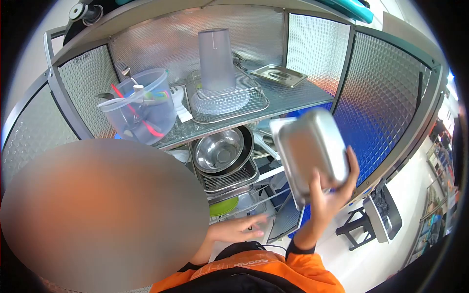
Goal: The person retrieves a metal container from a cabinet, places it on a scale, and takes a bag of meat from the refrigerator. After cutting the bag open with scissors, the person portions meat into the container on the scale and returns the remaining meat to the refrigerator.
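Observation:
My right hand [333, 198] grips a rectangular stainless steel food pan [315, 146], thumb and fingers spread around its lower end. The pan is lifted and tilted, in front of the cabinet's right side. Lower down, my left hand [239, 228] holds nothing, its fingers stretched out toward the right and slightly blurred. A steel pan lid [278, 74] with a recessed handle lies on the upper shelf. Below that shelf, a steel mixing bowl [219, 150] sits inside a dark pan, above a wire-rack tray [229, 181].
On the upper shelf [210, 128] stand a plastic tub [141, 110] of utensils and a tall translucent container [216, 61] on wire baskets. An open cabinet door [391, 83] is at right. A black stool [359, 227] stands on the floor. A large blur hides the lower left.

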A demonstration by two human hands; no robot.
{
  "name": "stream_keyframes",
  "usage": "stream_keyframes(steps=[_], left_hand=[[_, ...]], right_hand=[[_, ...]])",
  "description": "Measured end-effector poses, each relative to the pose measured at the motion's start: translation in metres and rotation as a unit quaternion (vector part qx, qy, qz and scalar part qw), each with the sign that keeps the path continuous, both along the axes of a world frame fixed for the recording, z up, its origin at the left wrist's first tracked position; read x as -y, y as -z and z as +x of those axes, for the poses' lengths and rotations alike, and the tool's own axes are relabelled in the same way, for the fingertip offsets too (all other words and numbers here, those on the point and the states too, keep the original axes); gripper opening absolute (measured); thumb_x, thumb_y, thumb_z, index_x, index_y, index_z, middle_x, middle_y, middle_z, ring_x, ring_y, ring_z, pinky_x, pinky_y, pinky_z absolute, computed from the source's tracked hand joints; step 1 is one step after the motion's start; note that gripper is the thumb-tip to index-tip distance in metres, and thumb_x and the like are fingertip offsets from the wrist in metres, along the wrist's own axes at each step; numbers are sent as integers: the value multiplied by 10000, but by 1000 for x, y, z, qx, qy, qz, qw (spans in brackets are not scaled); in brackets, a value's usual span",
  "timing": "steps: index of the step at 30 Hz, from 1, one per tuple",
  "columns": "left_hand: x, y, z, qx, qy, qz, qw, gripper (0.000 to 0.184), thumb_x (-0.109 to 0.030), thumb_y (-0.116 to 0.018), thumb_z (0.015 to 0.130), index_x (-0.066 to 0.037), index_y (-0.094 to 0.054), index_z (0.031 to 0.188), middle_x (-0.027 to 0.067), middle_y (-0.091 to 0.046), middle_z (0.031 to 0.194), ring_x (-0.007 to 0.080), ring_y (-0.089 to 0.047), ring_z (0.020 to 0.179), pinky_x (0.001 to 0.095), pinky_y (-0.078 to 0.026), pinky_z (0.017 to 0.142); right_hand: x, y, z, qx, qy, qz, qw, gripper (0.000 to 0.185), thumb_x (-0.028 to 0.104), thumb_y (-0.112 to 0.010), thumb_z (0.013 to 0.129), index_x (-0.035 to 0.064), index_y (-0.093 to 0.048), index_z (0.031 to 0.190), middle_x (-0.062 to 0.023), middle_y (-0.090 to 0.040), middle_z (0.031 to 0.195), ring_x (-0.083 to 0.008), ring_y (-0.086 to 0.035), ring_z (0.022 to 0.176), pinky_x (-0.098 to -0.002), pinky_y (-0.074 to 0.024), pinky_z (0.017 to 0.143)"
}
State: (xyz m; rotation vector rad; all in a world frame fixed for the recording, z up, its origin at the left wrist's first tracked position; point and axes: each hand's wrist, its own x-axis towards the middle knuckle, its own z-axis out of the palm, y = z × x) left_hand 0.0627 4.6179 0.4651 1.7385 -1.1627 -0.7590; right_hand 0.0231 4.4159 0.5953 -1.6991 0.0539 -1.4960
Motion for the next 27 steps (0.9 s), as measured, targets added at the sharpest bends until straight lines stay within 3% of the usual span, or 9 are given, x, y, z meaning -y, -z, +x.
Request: stream_keyframes(steps=[1, 6, 8, 14, 18, 20, 22, 24, 27], left_hand=[[2, 7, 6, -65, -22, -36, 997, 712, -271, -518, 907, -54, -64, 1411, 178, -259, 1394, 268, -424, 1191, 373, -357, 977], [3, 23, 12, -167, -183, -211, 946, 863, -173, -590, 849, -96, 61, 1411, 172, -165, 1430, 274, -329, 1261, 419, -323, 1003], [1, 28, 14, -222, -208, -261, 916, 924, -131, -619, 816, -109, 89, 1409, 167, -153, 1436, 269, -283, 1292, 420, -305, 1016], [-26, 87, -2, -444, -335, -287, 780, 594, -104, -648, 757, -22, -390, 1286, 103, -436, 1274, 208, -436, 1171, 330, -353, 972], [-62, 105, -15, -411, -270, -307, 815, 500, -125, -635, 777, -31, -438, 1228, 94, -542, 1125, 219, -525, 1059, 359, -425, 896], [-85, 110, -24, -431, -324, -324, 777, 464, -173, -605, 787, -24, -457, 1201, 108, -565, 1070, 235, -550, 1013, 372, -433, 885], [-90, 89, -33, -416, -398, -379, 724, 441, -224, -566, 792, -15, -476, 1169, 120, -580, 1031, 250, -568, 974, 379, -439, 877], [-80, 42, -50, -362, -486, -466, 645, 438, -280, -516, 791, -4, -496, 1132, 130, -588, 1008, 264, -577, 943, 379, -442, 873], [-94, 38, -64, -344, -560, -461, 597, 458, -323, -453, 778, 5, -509, 1093, 132, -586, 1008, 272, -576, 927, 373, -451, 845]], right_hand=[[3, 17, -11, -10, -13, 6, 1000, 716, 67, -671, 583, -42, -416, 1243, -156, -465, 1202, -254, -471, 1091, -343, -336, 966], [10, 95, -27, -126, -295, 197, 926, 775, 390, -710, 634, -41, -444, 1220, -130, -464, 1203, -246, -442, 1145, -357, -343, 959], [2, 129, -23, -192, -369, 284, 864, 721, 387, -657, 647, -24, -461, 1206, -130, -485, 1174, -226, -478, 1083, -322, -360, 932], [-31, 198, -16, -356, -454, 603, 551, 466, 408, -565, 779, 40, -525, 1063, -109, -572, 1009, -235, -562, 907, -380, -463, 799], [-47, 229, -4, -408, -557, 587, 422, 502, 501, -542, 802, 93, -534, 1093, -70, -570, 1047, -220, -544, 959, -393, -457, 812], [-58, 173, -3, -492, -588, 464, 444, 669, 572, -455, 831, 73, -402, 1273, -96, -442, 1266, -229, -458, 1122, -406, -393, 921], [-61, 176, 9, -539, -617, 299, 489, 695, 595, -394, 855, 38, -384, 1271, -111, -421, 1277, -211, -473, 1083, -371, -398, 903], [-61, 164, 27, -545, -644, 62, 533, 584, 511, -356, 918, -6, -485, 1159, -115, -550, 1089, -159, -526, 916, -293, -427, 801], [-65, 125, 43, -450, -637, -74, 622, 361, 309, -488, 913, 15, -545, 1116, -84, -612, 942, -145, -565, 855, -276, -443, 779]])
